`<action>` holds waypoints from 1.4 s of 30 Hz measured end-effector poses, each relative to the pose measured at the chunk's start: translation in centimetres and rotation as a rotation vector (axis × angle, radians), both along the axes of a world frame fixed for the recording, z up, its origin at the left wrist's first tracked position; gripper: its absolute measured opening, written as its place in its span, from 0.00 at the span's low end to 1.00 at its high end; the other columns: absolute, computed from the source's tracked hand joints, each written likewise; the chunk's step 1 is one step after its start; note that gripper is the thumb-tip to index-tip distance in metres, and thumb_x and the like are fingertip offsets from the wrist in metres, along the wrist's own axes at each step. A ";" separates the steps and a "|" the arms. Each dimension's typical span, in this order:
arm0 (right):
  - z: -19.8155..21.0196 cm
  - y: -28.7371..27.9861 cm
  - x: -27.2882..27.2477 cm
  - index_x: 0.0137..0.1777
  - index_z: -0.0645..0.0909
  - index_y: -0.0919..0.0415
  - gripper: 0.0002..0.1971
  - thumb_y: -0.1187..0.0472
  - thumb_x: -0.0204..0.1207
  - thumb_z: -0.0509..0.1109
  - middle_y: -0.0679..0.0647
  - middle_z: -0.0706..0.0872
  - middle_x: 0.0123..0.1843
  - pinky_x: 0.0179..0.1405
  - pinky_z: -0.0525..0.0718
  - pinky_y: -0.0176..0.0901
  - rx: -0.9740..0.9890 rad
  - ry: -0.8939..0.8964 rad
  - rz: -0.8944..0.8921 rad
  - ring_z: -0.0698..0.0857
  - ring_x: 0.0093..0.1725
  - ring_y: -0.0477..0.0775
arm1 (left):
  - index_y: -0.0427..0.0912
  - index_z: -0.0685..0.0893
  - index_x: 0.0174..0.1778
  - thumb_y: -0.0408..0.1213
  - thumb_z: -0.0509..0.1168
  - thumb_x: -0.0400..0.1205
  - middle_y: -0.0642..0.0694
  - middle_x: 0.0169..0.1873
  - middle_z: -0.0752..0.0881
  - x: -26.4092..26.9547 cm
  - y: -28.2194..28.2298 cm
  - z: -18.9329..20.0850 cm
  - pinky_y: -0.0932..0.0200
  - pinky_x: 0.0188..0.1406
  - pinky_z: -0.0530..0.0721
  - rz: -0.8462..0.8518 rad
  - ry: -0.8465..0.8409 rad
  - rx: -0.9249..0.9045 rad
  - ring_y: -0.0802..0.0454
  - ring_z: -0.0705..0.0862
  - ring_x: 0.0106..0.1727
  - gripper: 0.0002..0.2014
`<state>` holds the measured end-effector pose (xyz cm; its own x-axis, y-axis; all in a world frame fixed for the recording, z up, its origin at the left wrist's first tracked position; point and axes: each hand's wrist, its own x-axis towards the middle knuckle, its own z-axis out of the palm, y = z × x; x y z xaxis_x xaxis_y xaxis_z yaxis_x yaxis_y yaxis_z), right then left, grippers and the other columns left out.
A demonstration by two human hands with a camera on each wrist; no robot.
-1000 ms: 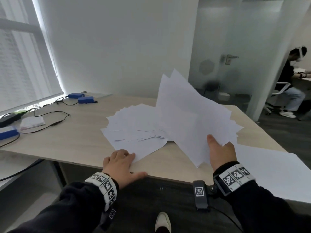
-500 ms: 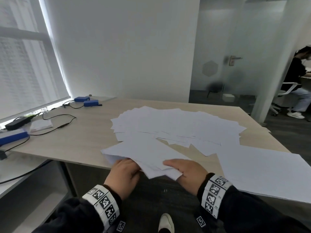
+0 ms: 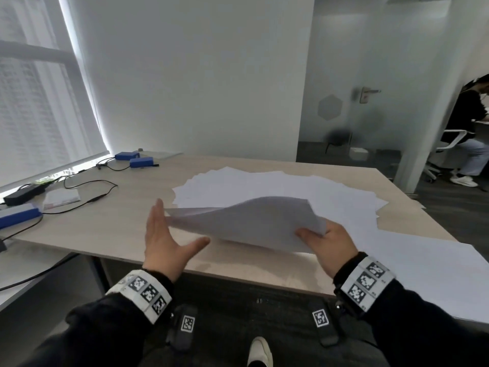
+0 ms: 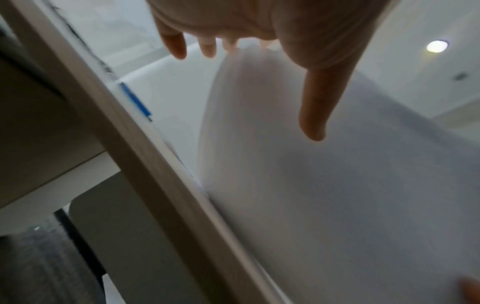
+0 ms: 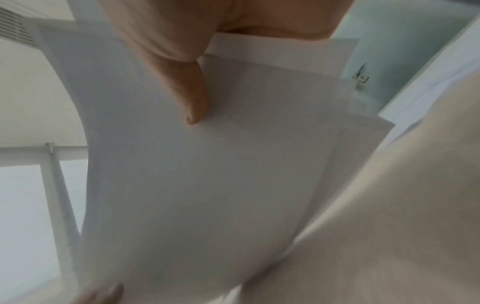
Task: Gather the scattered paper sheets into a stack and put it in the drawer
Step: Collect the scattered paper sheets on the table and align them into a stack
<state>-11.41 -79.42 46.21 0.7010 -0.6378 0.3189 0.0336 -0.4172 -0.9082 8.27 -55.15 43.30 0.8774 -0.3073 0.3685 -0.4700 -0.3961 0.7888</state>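
My right hand (image 3: 321, 238) pinches a bundle of white sheets (image 3: 246, 223) by its right end, thumb on the underside, and holds it lifted and bowed above the table's near edge. In the right wrist view the thumb (image 5: 192, 102) presses the bundle (image 5: 207, 174) from below. My left hand (image 3: 164, 234) stands open with straight fingers at the bundle's left edge; the left wrist view shows its fingers (image 4: 314, 115) spread in front of the sheets (image 4: 311, 185). More scattered sheets (image 3: 277, 186) lie fanned on the wooden table (image 3: 111, 215) behind. No drawer is in view.
A large white sheet (image 3: 423, 271) overhangs the table's near right corner. Blue boxes (image 3: 135, 158), black cables (image 3: 87, 192), a power brick and a notepad sit at the left. A person sits on a chair (image 3: 449, 144) at the far right, beyond a glass partition.
The bundle that both hands held at the table's near edge is now lifted and bowed in my right hand. My left hand has let go and opened at the bundle's left edge.
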 end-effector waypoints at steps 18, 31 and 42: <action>1.6 -5.0 -0.5 0.60 0.86 0.54 0.15 0.60 0.73 0.78 0.51 0.93 0.53 0.53 0.87 0.51 0.267 -0.222 -0.096 0.92 0.52 0.54 | 0.46 0.90 0.49 0.44 0.81 0.70 0.47 0.46 0.94 3.8 -6.2 1.8 0.36 0.61 0.86 -0.296 0.380 -0.432 0.43 0.91 0.52 0.14; -1.8 -4.1 0.9 0.58 0.84 0.52 0.14 0.64 0.75 0.76 0.47 0.93 0.51 0.48 0.87 0.43 0.325 -0.167 -0.138 0.91 0.49 0.47 | 0.49 0.87 0.53 0.37 0.70 0.83 0.49 0.47 0.93 1.8 -6.5 -0.5 0.48 0.51 0.87 -0.249 0.429 -0.356 0.46 0.91 0.51 0.05; -3.4 -3.3 0.7 0.54 0.71 0.55 0.10 0.69 0.78 0.58 0.51 0.78 0.42 0.33 0.71 0.39 0.146 0.181 -0.173 0.77 0.38 0.49 | 0.48 0.88 0.51 0.39 0.68 0.84 0.45 0.47 0.93 0.2 -6.8 -2.4 0.37 0.57 0.87 -0.253 0.511 -0.287 0.39 0.90 0.50 0.04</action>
<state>-10.68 -82.76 42.82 0.6148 -0.7830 0.0946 -0.1946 -0.2668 -0.9439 8.50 -61.91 40.87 0.8773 -0.4794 0.0216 -0.0581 -0.0615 0.9964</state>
